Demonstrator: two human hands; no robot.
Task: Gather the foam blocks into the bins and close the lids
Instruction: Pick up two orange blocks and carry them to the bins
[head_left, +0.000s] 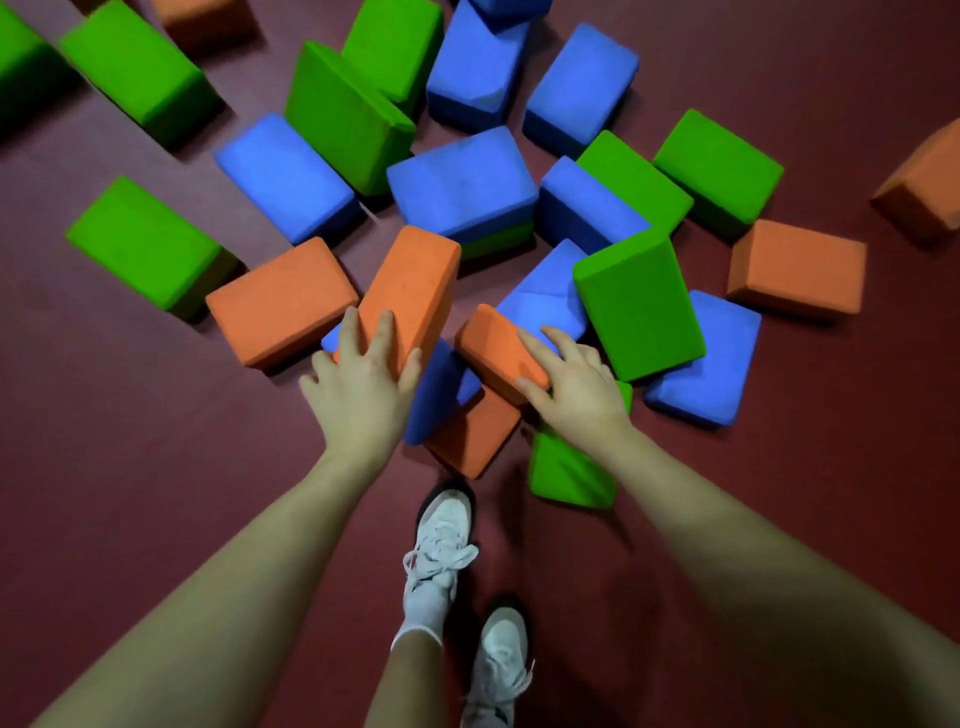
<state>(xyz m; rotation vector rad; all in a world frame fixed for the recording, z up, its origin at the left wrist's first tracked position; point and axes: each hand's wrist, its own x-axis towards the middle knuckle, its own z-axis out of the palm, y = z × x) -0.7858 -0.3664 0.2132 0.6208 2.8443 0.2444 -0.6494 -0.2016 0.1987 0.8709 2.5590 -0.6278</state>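
Orange rectangular foam blocks (410, 291) (498, 353): left hand (363, 384) and right hand (571, 384) each grasp one; squeeze firmly, lift clear of neighbours.

Left hand (363, 384) and right hand (571, 387) on separate orange foam blocks (415, 280).

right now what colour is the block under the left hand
Orange block, clearest in the head view.
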